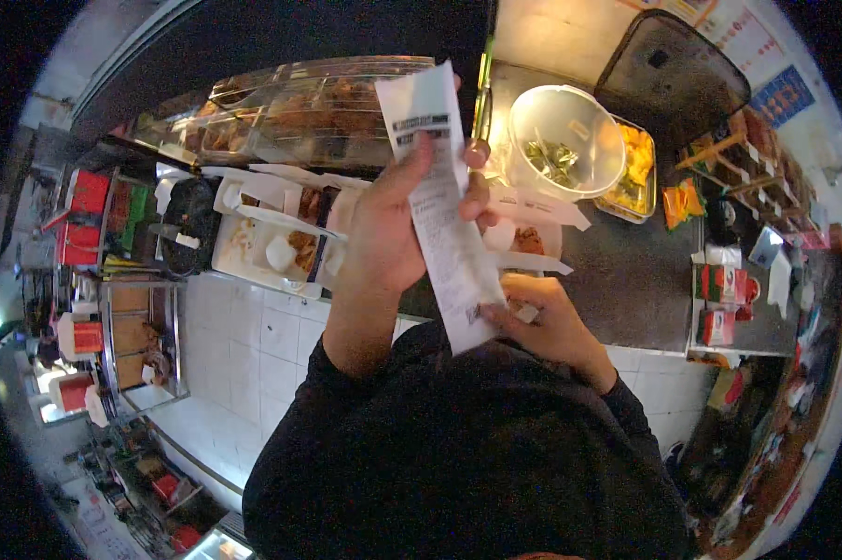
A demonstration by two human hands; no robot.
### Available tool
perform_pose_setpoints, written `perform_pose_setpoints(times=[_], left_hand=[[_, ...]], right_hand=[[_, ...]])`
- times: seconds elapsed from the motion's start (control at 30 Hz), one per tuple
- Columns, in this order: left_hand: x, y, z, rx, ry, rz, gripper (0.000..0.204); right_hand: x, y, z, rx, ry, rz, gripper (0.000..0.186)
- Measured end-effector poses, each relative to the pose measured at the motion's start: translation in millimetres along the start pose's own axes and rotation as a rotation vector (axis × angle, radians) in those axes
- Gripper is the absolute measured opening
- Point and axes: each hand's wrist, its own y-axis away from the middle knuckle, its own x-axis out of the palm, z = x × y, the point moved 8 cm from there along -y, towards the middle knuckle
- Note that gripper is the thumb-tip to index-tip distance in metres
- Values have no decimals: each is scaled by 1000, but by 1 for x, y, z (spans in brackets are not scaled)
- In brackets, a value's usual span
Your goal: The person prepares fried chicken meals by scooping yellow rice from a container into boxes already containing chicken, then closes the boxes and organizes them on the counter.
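Note:
I hold a long white printed paper slip [449,243] upright with my left hand [393,219], fingers wrapped round its upper half. My right hand [547,317] grips the slip's lower end, thumb on the paper. Behind it on the counter stand open white card boxes [229,201] with fried pieces and white rounded lumps inside, on a pale tray to the left, and another open box [533,210] with fried food to the right, partly hidden by my hands.
A lit display case [299,103] runs along the back. A white bucket [565,135], a tray of yellow food [637,159] and orange packets [684,201] sit at back right. A black container [187,205], red boxes [76,233] and a metal rack [108,327] are at left; a white-tiled floor [234,336] lies below.

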Motion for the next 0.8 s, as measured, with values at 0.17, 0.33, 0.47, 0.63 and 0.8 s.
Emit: perform_pose_setpoints(times=[0.17, 0.33, 0.47, 0.63, 0.8], left_hand=[[-7, 11, -34, 52, -59, -109, 55], [2, 15, -57, 132, -59, -54, 68], [1, 19, -73, 232, -72, -49, 71], [0, 39, -96, 341, -125, -189, 70], [-10, 36, -109, 371, -118, -171, 69]], right_hand=[[-45, -38, -19, 28, -94, 390, 17], [-174, -147, -197, 155, 94, -157, 20], [-164, -198, -305, 458, 399, 266, 52], [-121, -200, -364, 752, 627, 551, 58], [-118, -205, -394, 773, 764, 599, 47]])
